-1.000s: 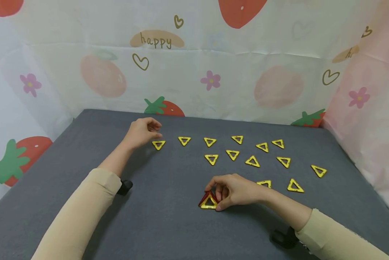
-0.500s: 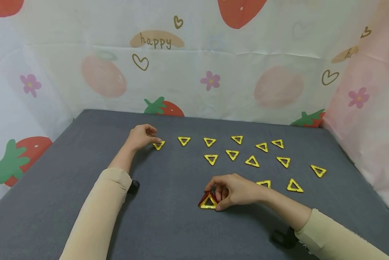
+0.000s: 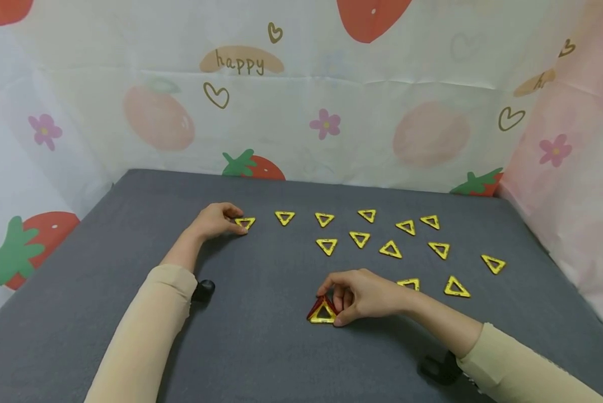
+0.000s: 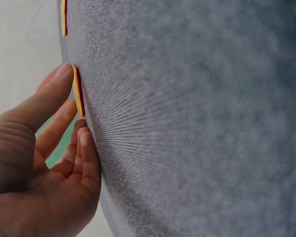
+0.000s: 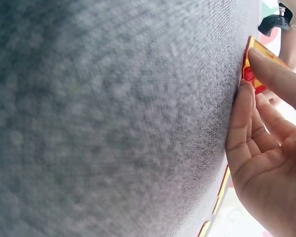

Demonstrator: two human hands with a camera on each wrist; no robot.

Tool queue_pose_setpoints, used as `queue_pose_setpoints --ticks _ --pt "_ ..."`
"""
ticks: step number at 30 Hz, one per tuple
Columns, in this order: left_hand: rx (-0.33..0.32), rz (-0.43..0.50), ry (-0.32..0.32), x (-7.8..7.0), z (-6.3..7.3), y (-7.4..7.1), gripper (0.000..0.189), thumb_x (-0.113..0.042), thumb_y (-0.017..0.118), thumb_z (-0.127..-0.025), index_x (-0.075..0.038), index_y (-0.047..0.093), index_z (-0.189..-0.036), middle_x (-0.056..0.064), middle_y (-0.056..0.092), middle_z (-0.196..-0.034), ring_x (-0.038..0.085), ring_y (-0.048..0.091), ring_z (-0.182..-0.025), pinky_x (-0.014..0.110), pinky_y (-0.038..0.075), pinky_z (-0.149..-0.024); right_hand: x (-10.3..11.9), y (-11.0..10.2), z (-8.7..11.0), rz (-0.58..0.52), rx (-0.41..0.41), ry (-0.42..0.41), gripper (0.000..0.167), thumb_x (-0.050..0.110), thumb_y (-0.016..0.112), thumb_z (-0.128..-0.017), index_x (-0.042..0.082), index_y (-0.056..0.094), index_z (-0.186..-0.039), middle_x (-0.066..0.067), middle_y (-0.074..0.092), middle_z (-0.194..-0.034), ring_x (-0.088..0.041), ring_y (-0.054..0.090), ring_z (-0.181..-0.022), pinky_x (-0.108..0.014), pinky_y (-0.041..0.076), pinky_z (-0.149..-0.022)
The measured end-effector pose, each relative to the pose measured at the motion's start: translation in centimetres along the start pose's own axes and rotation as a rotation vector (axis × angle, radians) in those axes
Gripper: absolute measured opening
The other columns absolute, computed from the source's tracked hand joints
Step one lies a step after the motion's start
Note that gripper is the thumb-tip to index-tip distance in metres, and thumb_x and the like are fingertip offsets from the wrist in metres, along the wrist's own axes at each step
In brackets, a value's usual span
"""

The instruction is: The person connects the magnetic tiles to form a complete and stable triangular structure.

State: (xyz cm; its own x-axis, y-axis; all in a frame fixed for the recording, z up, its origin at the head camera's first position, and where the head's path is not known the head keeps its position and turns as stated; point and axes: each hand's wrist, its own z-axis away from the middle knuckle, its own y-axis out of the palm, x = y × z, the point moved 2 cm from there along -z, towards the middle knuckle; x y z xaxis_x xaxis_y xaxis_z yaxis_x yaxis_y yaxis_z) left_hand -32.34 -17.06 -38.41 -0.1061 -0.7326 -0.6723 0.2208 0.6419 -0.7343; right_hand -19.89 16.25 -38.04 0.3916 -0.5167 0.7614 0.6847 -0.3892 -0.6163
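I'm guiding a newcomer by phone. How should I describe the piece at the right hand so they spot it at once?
On the dark gray tabletop, find the right hand in the near half. It grips a small triangular build. Unlike the flat yellow triangles farther back, it rises off the table, with dark red sloping sides.

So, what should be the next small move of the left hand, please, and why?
Probably the left hand should gently lift the yellow triangle: this hand grips it at one side, yet it appears to lie on the table, while the right hand holds the small standing red and yellow shape.
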Motion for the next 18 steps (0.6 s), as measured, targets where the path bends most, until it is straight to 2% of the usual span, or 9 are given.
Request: queue_pose_setpoints --ticks 7,18 --pt "0.009 -0.014 0.011 -0.35 0.16 0.01 0.050 -0.019 0.073 -0.090 0.003 0.058 -0.132 0.026 0.057 -0.135 0.038 0.056 -0.115 0.046 0.048 -0.095 0.14 -0.04 0.03 0.000 0.001 0.004 0.044 0.020 0.081 -0.082 0.017 0.063 -0.123 -0.001 0.065 -0.085 -0.006 0.060 -0.064 -0.022 0.052 -0.061" --pt "-0.032 -0.064 0.015 -0.43 0.03 0.07 0.044 -0.018 0.075 -0.088 0.003 0.063 -0.125 0.026 0.062 -0.125 0.036 0.059 -0.107 0.043 0.049 -0.089 -0.04 -0.03 0.00 0.009 -0.005 0.004 0.045 0.020 0.081 -0.082 0.017 0.063 -0.123 -0.001 0.065 -0.085 -0.006 0.060 -0.064 -0.021 0.052 -0.061"
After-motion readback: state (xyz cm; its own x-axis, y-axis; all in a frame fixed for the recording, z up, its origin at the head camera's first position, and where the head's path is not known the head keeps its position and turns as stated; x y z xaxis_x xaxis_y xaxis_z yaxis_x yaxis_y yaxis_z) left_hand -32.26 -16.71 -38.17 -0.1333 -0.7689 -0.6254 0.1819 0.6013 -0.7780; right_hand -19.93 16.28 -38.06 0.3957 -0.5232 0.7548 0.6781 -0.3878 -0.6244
